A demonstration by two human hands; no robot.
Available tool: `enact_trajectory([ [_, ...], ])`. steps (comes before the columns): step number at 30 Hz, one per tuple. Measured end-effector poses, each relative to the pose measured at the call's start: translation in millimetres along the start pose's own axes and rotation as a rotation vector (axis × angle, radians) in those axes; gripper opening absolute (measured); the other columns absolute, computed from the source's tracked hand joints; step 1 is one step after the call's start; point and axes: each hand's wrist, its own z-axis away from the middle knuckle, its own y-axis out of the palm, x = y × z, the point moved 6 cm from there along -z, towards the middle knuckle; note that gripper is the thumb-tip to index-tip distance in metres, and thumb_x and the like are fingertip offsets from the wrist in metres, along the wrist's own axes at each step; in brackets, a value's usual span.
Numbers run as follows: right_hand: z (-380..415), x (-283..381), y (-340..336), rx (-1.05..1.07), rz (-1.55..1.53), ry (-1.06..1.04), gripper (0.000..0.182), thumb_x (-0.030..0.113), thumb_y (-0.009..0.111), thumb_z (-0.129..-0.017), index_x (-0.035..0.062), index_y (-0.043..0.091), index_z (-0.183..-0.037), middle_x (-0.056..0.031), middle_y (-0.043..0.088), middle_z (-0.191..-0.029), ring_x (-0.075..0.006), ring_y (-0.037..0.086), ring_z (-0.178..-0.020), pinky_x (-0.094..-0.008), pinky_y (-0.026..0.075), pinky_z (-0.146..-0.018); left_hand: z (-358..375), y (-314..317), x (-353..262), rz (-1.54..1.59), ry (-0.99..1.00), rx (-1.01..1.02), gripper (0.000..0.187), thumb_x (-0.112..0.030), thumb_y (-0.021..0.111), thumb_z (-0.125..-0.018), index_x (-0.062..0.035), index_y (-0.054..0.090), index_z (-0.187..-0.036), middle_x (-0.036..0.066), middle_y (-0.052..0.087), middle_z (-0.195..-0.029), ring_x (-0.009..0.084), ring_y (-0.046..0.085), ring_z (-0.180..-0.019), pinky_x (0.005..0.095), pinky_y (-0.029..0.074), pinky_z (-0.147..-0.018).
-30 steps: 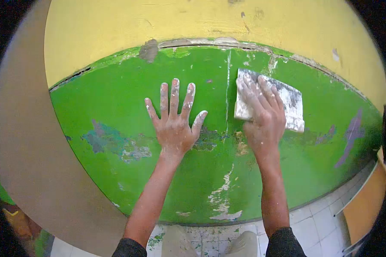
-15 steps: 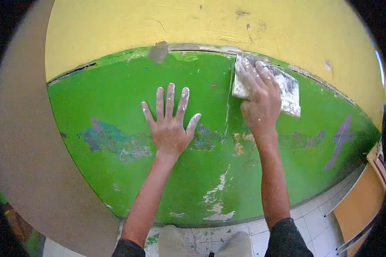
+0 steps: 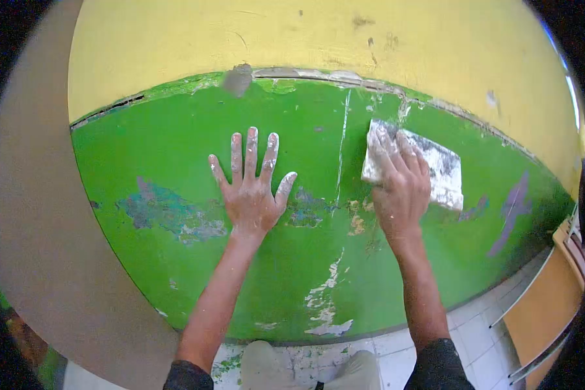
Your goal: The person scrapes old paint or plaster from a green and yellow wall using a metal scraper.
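**Sanding the green wall band**

Pressing against the wall, both hands work in the single head view.

Head view:
- Left hand (image 3: 250, 188): fully open, fingers spread, palm flat on the green band (image 3: 175, 162). It holds nothing. White dust coats the fingers.
- Right hand (image 3: 400, 185): fingers extended and lying flat over a sanding sheet (image 3: 435, 169), pinning it to the band. The sheet is grey-white, dusted, and sits just below the seam (image 3: 318, 75) where green meets the yellow wall (image 3: 305, 32) above.
- A thin white line (image 3: 342, 143) runs down the band between the two hands, just left of the sheet.

Progress, judged from the surface:
- Done: scuffed and dulled paint shows beneath and between the hands; older blue-grey layers (image 3: 169, 214) are exposed to the left, and white flaked patches (image 3: 328, 299) lie lower down.
- Left: much of the band remains glossy green, notably the far left and the lower right. The seam is ragged, with loose filler.

Below, tiled floor (image 3: 481, 331) carries green paint flecks near the person's feet (image 3: 305, 364).
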Motion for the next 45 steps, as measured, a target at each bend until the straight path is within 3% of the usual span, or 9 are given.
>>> enact_trajectory([
  [2,-7.9,-4.7,0.9,-0.020,-0.034,0.022,0.060,-0.004,0.061,-0.070,0.0157,0.068,-0.127,-0.0075,0.070,-0.123,-0.0298,0.058,-0.126,-0.0469,0.041,-0.109,1.8,2.8,0.3,-0.026,-0.006,0.021,0.072,-0.059,0.054,-0.093,-0.0306,0.034,-0.156,0.007,0.024,-0.165,0.0310,0.020,-0.152,0.0691,0.008,-0.118],
  [9,3.8,-8.3,10.1,-0.097,-0.092,0.064,0.061,-0.007,0.060,-0.067,0.0146,0.070,-0.123,-0.0067,0.069,-0.125,-0.0287,0.057,-0.128,-0.0462,0.040,-0.110,-2.5,1.4,0.9,-0.057,0.010,0.011,0.072,-0.060,0.053,-0.093,-0.0307,0.033,-0.156,0.007,0.023,-0.165,0.0316,0.021,-0.152,0.0689,0.007,-0.118],
  [15,-5.2,-8.5,8.5,-0.100,-0.115,0.102,0.060,-0.007,0.059,-0.068,0.0145,0.071,-0.123,-0.0075,0.070,-0.124,-0.0287,0.056,-0.129,-0.0470,0.041,-0.110,2.9,2.5,-3.5,-0.028,0.016,0.019,0.071,-0.052,0.057,-0.093,-0.0228,0.037,-0.155,0.009,0.024,-0.165,0.0340,0.019,-0.152,0.0659,0.004,-0.119],
  [17,1.9,-5.5,9.8,-0.104,-0.137,0.102,0.060,-0.007,0.059,-0.068,0.0144,0.071,-0.123,-0.0076,0.070,-0.123,-0.0288,0.056,-0.129,-0.0471,0.041,-0.109,1.8,3.6,-1.2,-0.052,0.001,0.010,0.071,-0.060,0.052,-0.094,-0.0309,0.032,-0.156,0.006,0.023,-0.166,0.0318,0.021,-0.152,0.0688,0.007,-0.118],
  [21,-3.4,-2.2,22.0,-0.127,-0.119,0.060,0.061,-0.006,0.060,-0.067,0.0144,0.070,-0.124,-0.0085,0.070,-0.123,-0.0294,0.056,-0.129,-0.0467,0.042,-0.109,0.9,4.7,-0.9,-0.059,0.000,0.014,0.071,-0.060,0.052,-0.094,-0.0309,0.032,-0.156,0.006,0.023,-0.166,0.0318,0.021,-0.152,0.0685,0.006,-0.118],
  [24,-21.9,4.5,5.9,-0.162,-0.093,0.118,0.067,-0.011,0.059,-0.061,0.0142,0.073,-0.121,-0.0098,0.070,-0.124,-0.0290,0.059,-0.127,-0.0396,0.046,-0.103,4.1,5.3,-0.2,-0.047,-0.001,0.020,0.072,-0.059,0.053,-0.093,-0.0308,0.033,-0.156,0.006,0.024,-0.165,0.0318,0.021,-0.152,0.0681,0.006,-0.119],
  [32,-29.3,-1.3,14.9,-0.185,-0.089,0.105,0.058,-0.003,0.057,-0.067,0.0126,0.071,-0.121,-0.0094,0.069,-0.125,-0.0300,0.056,-0.130,-0.0455,0.042,-0.107,3.7,4.9,0.6,-0.036,-0.012,-0.002,0.072,-0.059,0.055,-0.092,-0.0309,0.035,-0.155,0.006,0.025,-0.165,0.0313,0.022,-0.152,0.0682,0.007,-0.118],
  [35,-24.4,3.9,6.3,-0.197,-0.066,0.104,0.064,-0.009,0.062,-0.062,0.0159,0.073,-0.120,-0.0083,0.071,-0.123,-0.0281,0.061,-0.124,-0.0406,0.048,-0.100,3.0,3.3,0.5,-0.029,-0.015,0.013,0.072,-0.059,0.055,-0.092,-0.0310,0.034,-0.156,0.006,0.024,-0.165,0.0309,0.021,-0.152,0.0681,0.007,-0.118],
  [45,-2.4,5.7,12.2,-0.166,-0.109,0.103,0.064,-0.009,0.060,-0.062,0.0146,0.074,-0.119,-0.0094,0.070,-0.125,-0.0300,0.060,-0.125,-0.0416,0.046,-0.103,1.8,2.3,1.2,-0.050,-0.010,0.006,0.071,-0.059,0.053,-0.093,-0.0314,0.033,-0.156,0.005,0.024,-0.165,0.0305,0.021,-0.152,0.0682,0.008,-0.118],
])
